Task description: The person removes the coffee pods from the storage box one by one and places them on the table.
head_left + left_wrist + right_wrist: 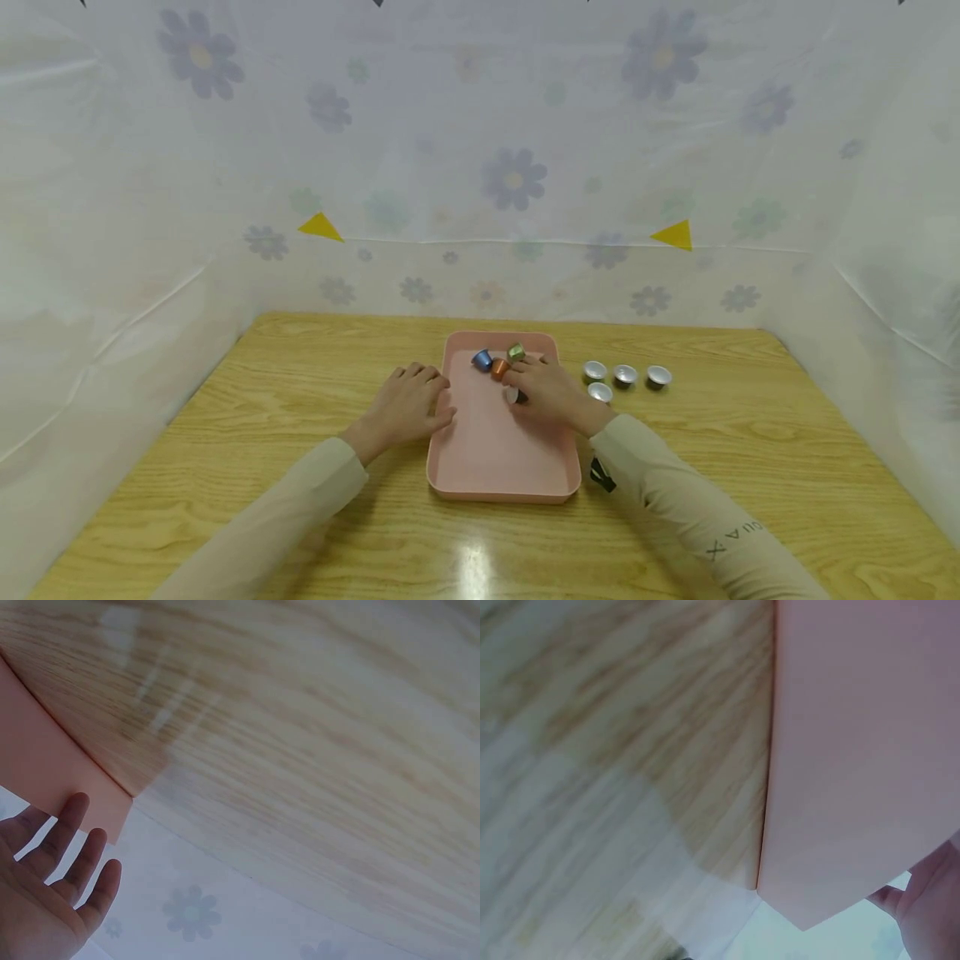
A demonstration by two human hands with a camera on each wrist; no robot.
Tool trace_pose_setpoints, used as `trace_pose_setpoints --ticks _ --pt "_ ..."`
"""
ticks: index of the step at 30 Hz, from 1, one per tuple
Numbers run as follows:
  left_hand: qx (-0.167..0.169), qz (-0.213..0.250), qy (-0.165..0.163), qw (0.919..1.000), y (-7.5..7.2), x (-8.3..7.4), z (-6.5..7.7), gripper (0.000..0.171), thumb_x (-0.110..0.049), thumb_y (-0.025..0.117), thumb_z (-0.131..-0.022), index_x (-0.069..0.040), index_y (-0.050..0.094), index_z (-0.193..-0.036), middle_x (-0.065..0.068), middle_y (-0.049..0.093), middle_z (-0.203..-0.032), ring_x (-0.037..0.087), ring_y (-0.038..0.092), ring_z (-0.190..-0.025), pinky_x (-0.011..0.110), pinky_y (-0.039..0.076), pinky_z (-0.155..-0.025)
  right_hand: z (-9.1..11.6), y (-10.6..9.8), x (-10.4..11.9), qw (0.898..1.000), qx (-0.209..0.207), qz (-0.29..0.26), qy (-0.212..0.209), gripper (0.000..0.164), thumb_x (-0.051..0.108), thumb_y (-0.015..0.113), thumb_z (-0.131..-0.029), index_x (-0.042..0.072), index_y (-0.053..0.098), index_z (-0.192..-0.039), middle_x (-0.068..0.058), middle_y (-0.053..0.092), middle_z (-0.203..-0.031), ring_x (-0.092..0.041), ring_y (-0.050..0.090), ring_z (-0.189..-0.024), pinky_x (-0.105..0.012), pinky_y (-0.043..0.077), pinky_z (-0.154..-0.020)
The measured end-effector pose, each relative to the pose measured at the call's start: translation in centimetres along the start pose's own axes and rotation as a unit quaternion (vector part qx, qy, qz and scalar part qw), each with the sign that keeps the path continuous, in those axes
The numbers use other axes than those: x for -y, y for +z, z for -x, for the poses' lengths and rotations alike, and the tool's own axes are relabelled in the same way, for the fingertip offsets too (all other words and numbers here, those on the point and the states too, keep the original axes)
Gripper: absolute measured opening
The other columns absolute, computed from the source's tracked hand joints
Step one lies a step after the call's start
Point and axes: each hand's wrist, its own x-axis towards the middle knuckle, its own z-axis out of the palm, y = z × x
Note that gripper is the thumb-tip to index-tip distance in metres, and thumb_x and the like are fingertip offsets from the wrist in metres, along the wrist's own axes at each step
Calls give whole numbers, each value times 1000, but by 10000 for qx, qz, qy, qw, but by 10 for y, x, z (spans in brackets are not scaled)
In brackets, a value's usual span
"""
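Observation:
A pink tray lies on the table, with its long side pointing away from me. Inside, near its far end, are a blue coffee capsule, an orange one, a green one and a dark one with a silver lid. My right hand is over the tray, fingertips beside the orange capsule and palm partly above the dark one. Its thumb is hidden, so a grip cannot be made out. At the tray's left wall, my left hand rests with fingers spread loosely, holding nothing.
Several capsules with silver lids up stand on the wooden table right of the tray. A small black object lies by the tray's right side, partly behind my sleeve. Flower-patterned sheeting encloses the table at the back and sides.

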Motion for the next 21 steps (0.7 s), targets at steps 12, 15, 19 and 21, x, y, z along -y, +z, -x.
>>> trace_pose_setpoints --ticks 12,15,19,21 --pt "-32 31 -37 10000 3 1 -1 42 -47 52 -86 -15 63 -111 4 59 -114 25 50 -108 44 41 -91 3 -7 -1 9999 30 135 20 31 24 67 -81 14 62 -110 -3 61 -112 -25 53 -111 -48 43 -88" --pt "-40 3 -41 10000 4 1 -1 43 -48 52 -86 -15 63 -111 3 59 -114 25 50 -108 44 42 -91 4 -9 -1 9997 58 245 -49 33 23 67 -81 14 62 -112 -4 60 -114 -26 54 -108 -47 44 -88" --pt "-78 -3 -43 10000 4 2 -1 43 -48 52 -85 -15 63 -110 3 59 -113 25 51 -108 44 41 -91 5 -13 0 9995 157 275 -45 34 24 70 -79 14 62 -111 -3 61 -110 -24 55 -105 -46 44 -90" --pt "-77 16 -43 10000 4 1 -1 42 -48 53 -85 -15 63 -110 4 59 -113 25 51 -107 44 42 -91 6 -14 0 9995 199 228 1 34 24 72 -77 14 63 -109 -2 62 -107 -23 55 -105 -46 44 -90"
